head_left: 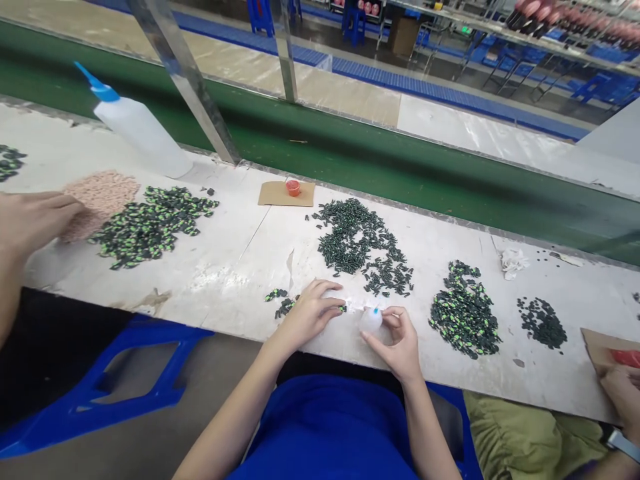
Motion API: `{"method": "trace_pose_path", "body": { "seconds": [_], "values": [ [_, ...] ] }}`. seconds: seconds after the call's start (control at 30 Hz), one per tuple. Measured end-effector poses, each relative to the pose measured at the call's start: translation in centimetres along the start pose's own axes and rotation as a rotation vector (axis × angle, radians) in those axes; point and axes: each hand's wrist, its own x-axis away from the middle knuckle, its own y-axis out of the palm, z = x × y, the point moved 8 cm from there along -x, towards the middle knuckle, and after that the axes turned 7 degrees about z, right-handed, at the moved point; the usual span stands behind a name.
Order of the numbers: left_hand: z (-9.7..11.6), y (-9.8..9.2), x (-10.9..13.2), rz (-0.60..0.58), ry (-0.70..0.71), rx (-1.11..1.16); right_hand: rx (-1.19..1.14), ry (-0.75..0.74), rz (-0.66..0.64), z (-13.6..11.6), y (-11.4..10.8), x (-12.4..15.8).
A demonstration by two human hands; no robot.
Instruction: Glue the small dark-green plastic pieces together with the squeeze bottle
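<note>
My left hand (314, 311) is over the white table edge, its thumb and fingers pinched on a small black-and-green piece (343, 308). Just right of it, my right hand (397, 337) grips a small white bottle (371, 321) with a blue tip between thumb and fingers. A few black-and-green pieces (285, 307) lie beside my left wrist. Beyond both hands spreads a pile of small dark green pieces (350, 233). To the right is a heap of black-and-green pieces (465, 313).
A red cup (293, 188) sits on cardboard (273, 194). At left are a large bottle (145, 133), pink pieces (107, 190), another black-and-green heap (150, 230) and a person's hand (35, 220). Another person's hand (625, 393) is at far right, near black pieces (545, 325).
</note>
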Motion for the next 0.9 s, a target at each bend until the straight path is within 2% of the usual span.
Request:
{"method": "trace_pose_path", "body": {
  "seconds": [0.07,0.17,0.37,0.43,0.5,0.57,0.6,0.73,0.9],
  "values": [
    [0.1,0.1,0.2,0.016,0.018,0.002,0.1,-0.031,-0.103,-0.2,0.8,0.4],
    [0.1,0.0,0.3,0.048,0.016,0.039,0.163,-0.066,-0.171,-0.4,1.2,0.7],
    [-0.2,-0.4,-0.1,0.065,-0.101,0.103,0.16,-0.128,-0.25,-1.6,-0.7,0.5],
    [-0.2,-0.6,-0.2,0.077,-0.136,0.117,0.155,-0.097,-0.166,-1.7,-2.3,-0.5],
    [0.0,-0.7,-0.2,0.085,-0.15,0.132,0.187,-0.029,0.062,-1.3,-4.5,-1.8],
    [0.1,-0.7,-0.3,0.089,-0.154,0.139,0.256,0.014,0.23,-0.8,-5.6,-2.9],
    [0.2,-0.6,-0.3,0.09,-0.156,0.14,0.296,0.014,0.246,-0.7,-5.3,-3.4],
    [0.4,-0.4,-0.2,0.078,-0.155,0.141,0.437,-0.056,0.154,-0.2,-2.8,-4.8],
    [0.7,-0.4,-0.4,0.062,-0.155,0.137,0.51,-0.139,0.121,-0.7,-2.2,-4.9]
  ]
}}
